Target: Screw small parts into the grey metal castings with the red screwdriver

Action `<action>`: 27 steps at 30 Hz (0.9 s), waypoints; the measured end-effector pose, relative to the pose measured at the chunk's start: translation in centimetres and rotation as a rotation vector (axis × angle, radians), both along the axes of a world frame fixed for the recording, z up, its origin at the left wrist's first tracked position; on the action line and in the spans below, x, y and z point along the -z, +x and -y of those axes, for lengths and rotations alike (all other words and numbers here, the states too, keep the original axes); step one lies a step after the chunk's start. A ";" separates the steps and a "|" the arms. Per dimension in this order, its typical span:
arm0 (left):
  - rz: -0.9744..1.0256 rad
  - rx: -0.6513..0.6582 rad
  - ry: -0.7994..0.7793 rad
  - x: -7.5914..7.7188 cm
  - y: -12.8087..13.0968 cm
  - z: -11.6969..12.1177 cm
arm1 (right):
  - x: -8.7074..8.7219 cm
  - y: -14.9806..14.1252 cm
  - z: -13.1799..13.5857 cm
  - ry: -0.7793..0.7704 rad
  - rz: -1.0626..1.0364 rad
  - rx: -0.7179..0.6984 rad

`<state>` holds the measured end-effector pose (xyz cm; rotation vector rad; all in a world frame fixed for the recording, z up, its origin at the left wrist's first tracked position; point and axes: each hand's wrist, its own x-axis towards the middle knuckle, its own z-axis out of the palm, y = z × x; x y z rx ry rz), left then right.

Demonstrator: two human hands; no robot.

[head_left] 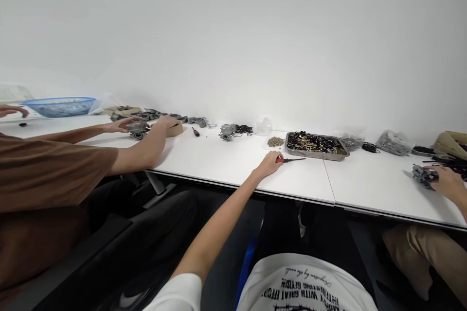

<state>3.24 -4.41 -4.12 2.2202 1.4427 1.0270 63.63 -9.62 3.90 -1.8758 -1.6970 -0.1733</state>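
Note:
My left hand (270, 164) rests low over the white table, closed around the red handle of a screwdriver (292, 160) whose dark shaft points right. Just beyond it is a small pile of brass-coloured pieces (276, 142). A metal tray (317, 154) of black and brass-coloured small parts sits to the right of that pile. Farther left on the table stands a grey housing-like part (226, 131), beside a heap of black rings or cords (243, 129). My right hand is out of the picture.
At left, a co-worker in a brown sleeve (65, 170) handles a grey part (137, 129) near a tape roll (175, 129). Another screwdriver (196, 132) lies nearby. At right, another person's hand (449, 182) holds a grey part (423, 176). Bagged parts (394, 142) line the wall.

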 end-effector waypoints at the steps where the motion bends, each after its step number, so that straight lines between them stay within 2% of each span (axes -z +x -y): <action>1: -0.013 -0.001 -0.002 -0.1 -0.1 -0.1 | 0.4 -0.9 0.2 0.021 -0.024 0.066; 3: -0.014 0.020 -0.024 -0.4 -0.6 -0.3 | 1.3 -3.2 0.7 0.070 -0.054 0.141; 6: 0.039 0.000 -0.088 -1.9 -2.2 -1.2 | 2.7 -7.4 1.8 0.042 -0.110 0.078; 8: 0.082 -0.149 -0.086 -3.5 -4.1 -2.0 | 3.6 -9.8 2.3 -0.013 -0.157 -0.022; 10: 0.066 -0.409 -0.038 -5.0 -6.4 -3.0 | 4.6 -11.5 2.4 -0.054 -0.184 -0.123; 12: -0.035 -0.615 0.008 -6.3 -9.0 -4.0 | 5.9 -12.2 1.9 -0.065 -0.168 -0.192; 14: -0.176 -0.746 0.005 -6.9 -11.4 -5.0 | 7.3 -12.1 1.2 -0.061 -0.116 -0.217; 17: -0.455 -0.815 -0.034 -6.9 -14.2 -6.3 | 9.2 -11.4 0.3 -0.133 -0.030 -0.180; 20: -0.670 -0.827 -0.117 -6.4 -15.9 -7.3 | 9.8 -11.1 0.1 -0.240 0.072 -0.143; 23: -0.726 -0.855 -0.183 -6.0 -16.6 -7.7 | 9.4 -11.3 0.4 -0.283 0.143 -0.132; 27: -0.675 -0.911 -0.116 -5.8 -16.7 -7.4 | 9.1 -11.6 0.5 -0.284 0.165 -0.132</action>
